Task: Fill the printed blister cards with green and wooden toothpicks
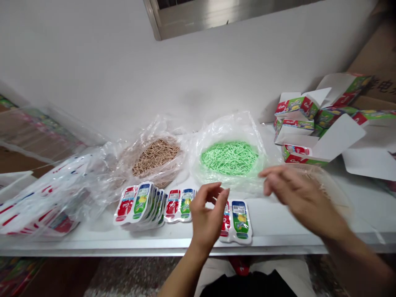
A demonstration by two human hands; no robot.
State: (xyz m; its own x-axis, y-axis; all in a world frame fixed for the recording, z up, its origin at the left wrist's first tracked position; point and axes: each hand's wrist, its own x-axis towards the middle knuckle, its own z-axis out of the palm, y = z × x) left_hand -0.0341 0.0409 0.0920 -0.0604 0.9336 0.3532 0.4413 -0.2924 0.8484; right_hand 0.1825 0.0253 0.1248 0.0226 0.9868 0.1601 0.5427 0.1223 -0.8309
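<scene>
In front of the clear bag (231,128) of green sticks (229,159) lies a glossy twin pack (241,222), white-edged, its red half partly hidden, its green half showing a blue top and yellow fruit. Before this bag, the left hand (207,214) curves its fingers; at its right front, the right hand (297,194) is blurred. Whether they grasp something, I cannot tell.

Apparently “Cola” on the red-and-green boxes (293,107), and the character “电” on the brown carton (373,53).

Sticks (229,158) in bags (230,126) on a table (272,225), packets (141,201) before them, boxes (293,106) right, wall (93,74) behind
</scene>
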